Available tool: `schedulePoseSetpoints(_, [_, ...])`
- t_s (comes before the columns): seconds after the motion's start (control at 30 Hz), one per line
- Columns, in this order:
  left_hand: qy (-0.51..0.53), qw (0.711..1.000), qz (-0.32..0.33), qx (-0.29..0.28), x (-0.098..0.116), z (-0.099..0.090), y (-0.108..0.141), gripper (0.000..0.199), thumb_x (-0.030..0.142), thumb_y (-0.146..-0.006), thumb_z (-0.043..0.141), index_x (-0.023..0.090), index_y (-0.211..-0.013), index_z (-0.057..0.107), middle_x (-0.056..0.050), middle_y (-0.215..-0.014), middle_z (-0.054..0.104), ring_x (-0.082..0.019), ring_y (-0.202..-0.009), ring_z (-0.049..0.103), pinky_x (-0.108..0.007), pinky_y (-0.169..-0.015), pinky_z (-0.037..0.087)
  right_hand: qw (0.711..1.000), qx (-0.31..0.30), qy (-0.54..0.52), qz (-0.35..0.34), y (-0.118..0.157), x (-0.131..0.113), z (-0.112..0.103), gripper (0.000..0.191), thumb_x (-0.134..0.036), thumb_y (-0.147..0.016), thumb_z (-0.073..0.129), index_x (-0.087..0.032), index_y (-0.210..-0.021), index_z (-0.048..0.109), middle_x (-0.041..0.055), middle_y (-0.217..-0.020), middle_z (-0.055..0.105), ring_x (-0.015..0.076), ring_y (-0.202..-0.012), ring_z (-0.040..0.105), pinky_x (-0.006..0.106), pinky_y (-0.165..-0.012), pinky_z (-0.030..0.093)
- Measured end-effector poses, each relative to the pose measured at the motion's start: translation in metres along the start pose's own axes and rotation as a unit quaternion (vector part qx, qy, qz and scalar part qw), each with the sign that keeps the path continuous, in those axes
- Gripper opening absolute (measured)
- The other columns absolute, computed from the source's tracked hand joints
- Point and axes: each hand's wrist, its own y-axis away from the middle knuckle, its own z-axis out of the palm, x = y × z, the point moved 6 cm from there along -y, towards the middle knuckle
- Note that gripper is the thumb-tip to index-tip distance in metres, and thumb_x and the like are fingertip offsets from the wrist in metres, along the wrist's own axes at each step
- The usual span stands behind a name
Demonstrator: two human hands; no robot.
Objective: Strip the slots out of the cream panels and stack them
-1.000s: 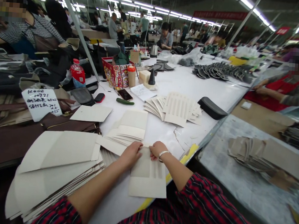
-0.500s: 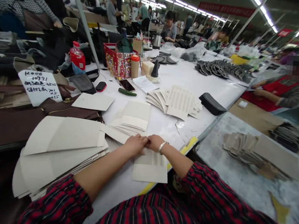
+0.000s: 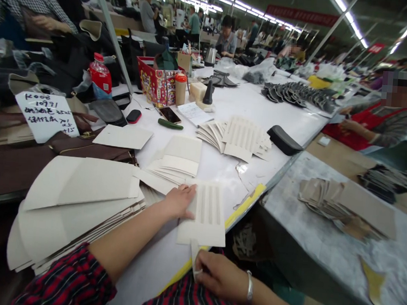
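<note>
My left hand (image 3: 180,201) lies with fingers spread on the left edge of a pale sheet (image 3: 202,232) that has several raised parallel strips. Below that sheet, at the table's near edge, my right hand (image 3: 211,270) pinches a narrow pale strip (image 3: 194,255), whose upper end meets the sheet's lower edge. Left of my hands are a large fan of pale panels (image 3: 79,208) and a smaller stack of pale pieces (image 3: 182,153). Farther back lies another fanned stack of striped pieces (image 3: 242,134).
A black case (image 3: 285,140), a green cucumber (image 3: 170,124), a phone (image 3: 169,114) and a red patterned box (image 3: 159,85) stand or lie beyond the stacks. At right, a person in a red apron (image 3: 364,123) sits by a lower table (image 3: 290,215) with grey pieces.
My right hand has moved down from beside my left hand to the table's near edge, now with a narrow strip in it. My left hand has opened flat, and the sheet's raised strips are uncovered.
</note>
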Motion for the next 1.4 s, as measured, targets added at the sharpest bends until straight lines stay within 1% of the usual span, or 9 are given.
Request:
schedulePoseSetpoints(0.17, [0.072, 0.993, -0.059, 0.076, -0.015, -0.009, -0.008, 0.045, 0.022, -0.071, 0.049, 0.015, -0.115, 0.038, -0.008, -0.121, 0.044, -0.018, -0.11, 0.04, -0.028, -0.094, 0.031, 0.955, 0.241, -0.109, 0.137, -0.036, 0.036, -0.08, 0.023, -0.035, -0.085, 0.029, -0.018, -0.086, 0.044, -0.0034, -0.057, 0.05, 0.0083, -0.047, 0.047, 0.019, -0.048, 0.038])
schedulePoseSetpoints(0.23, [0.064, 0.99, -0.088, 0.088, -0.02, -0.013, -0.017, 0.031, 0.016, -0.072, 0.043, 0.016, -0.103, 0.047, -0.007, -0.107, 0.051, -0.017, -0.1, 0.047, -0.027, -0.087, 0.036, 0.942, 0.253, -0.071, 0.209, -0.072, 0.058, -0.107, 0.026, -0.04, -0.081, 0.035, -0.017, -0.081, 0.048, -0.0038, -0.05, 0.048, 0.0082, -0.038, 0.044, 0.019, -0.04, 0.035])
schedulePoseSetpoints(0.33, [0.037, 0.989, -0.122, 0.072, -0.025, -0.018, -0.032, 0.017, 0.018, -0.073, 0.044, 0.017, -0.087, 0.053, -0.007, -0.096, 0.052, -0.017, -0.088, 0.052, -0.028, -0.077, 0.041, 0.942, 0.199, 0.016, 0.269, -0.121, 0.082, -0.126, 0.027, -0.038, -0.075, 0.045, -0.015, -0.067, 0.055, 0.0003, -0.047, 0.052, 0.0087, -0.035, 0.046, 0.019, -0.04, 0.036])
schedulePoseSetpoints(0.47, [0.033, 0.989, -0.131, 0.057, -0.032, -0.023, -0.048, 0.014, 0.022, -0.069, 0.049, 0.017, -0.081, 0.054, -0.006, -0.091, 0.053, -0.019, -0.084, 0.053, -0.028, -0.073, 0.042, 0.945, 0.131, 0.054, 0.294, -0.15, 0.096, -0.128, 0.025, -0.03, -0.073, 0.047, -0.013, -0.059, 0.059, 0.0063, -0.053, 0.06, 0.0114, -0.041, 0.052, 0.021, -0.044, 0.039])
schedulePoseSetpoints(0.63, [0.048, 0.992, -0.11, 0.03, -0.037, -0.022, -0.061, 0.012, 0.021, -0.065, 0.052, 0.018, -0.075, 0.057, -0.004, -0.083, 0.056, -0.017, -0.077, 0.054, -0.025, -0.068, 0.042, 0.947, 0.109, 0.011, 0.301, -0.155, 0.101, -0.123, 0.021, -0.026, -0.074, 0.048, -0.011, -0.071, 0.062, 0.0095, -0.064, 0.066, 0.0126, -0.047, 0.058, 0.02, -0.045, 0.042])
schedulePoseSetpoints(0.83, [0.06, 0.995, -0.081, 0.016, -0.032, -0.023, -0.066, 0.008, 0.016, -0.064, 0.049, 0.017, -0.068, 0.056, -0.003, -0.077, 0.057, -0.017, -0.075, 0.053, -0.025, -0.066, 0.041, 0.941, 0.12, 0.013, 0.315, -0.159, 0.103, -0.123, 0.019, -0.02, -0.071, 0.048, -0.009, -0.067, 0.064, 0.0105, -0.06, 0.065, 0.0153, -0.054, 0.06, 0.021, -0.051, 0.043])
schedulePoseSetpoints(1.1, [0.066, 0.987, -0.105, 0.101, -0.026, -0.021, -0.017, 0.032, 0.017, -0.067, 0.051, 0.018, -0.099, 0.049, -0.005, -0.102, 0.053, -0.017, -0.094, 0.05, -0.028, -0.082, 0.04, 0.946, 0.127, 0.067, 0.291, -0.15, 0.089, -0.121, 0.021, -0.021, -0.073, 0.045, -0.012, -0.063, 0.061, 0.0088, -0.061, 0.064, 0.014, -0.054, 0.058, 0.021, -0.052, 0.04])
schedulePoseSetpoints(1.27, [0.006, 0.997, -0.049, 0.052, -0.017, -0.008, 0.008, 0.038, 0.027, -0.068, 0.057, 0.018, -0.103, 0.047, -0.007, -0.126, 0.041, -0.022, -0.112, 0.037, -0.034, -0.094, 0.031, 0.94, 0.209, 0.208, 0.173, -0.143, 0.068, -0.125, 0.026, -0.028, -0.072, 0.051, -0.016, -0.096, 0.054, 0.0061, -0.082, 0.063, 0.016, -0.075, 0.057, 0.024, -0.065, 0.039])
schedulePoseSetpoints(1.4, [-0.009, 1.0, -0.019, 0.014, -0.016, -0.007, 0.002, 0.053, 0.042, -0.063, 0.063, 0.018, -0.106, 0.045, -0.009, -0.13, 0.037, -0.025, -0.112, 0.037, -0.036, -0.09, 0.035, 0.944, 0.16, 0.249, 0.146, -0.154, 0.063, -0.122, 0.026, -0.023, -0.071, 0.052, -0.019, -0.096, 0.054, 0.0051, -0.088, 0.062, 0.0166, -0.083, 0.056, 0.025, -0.072, 0.037])
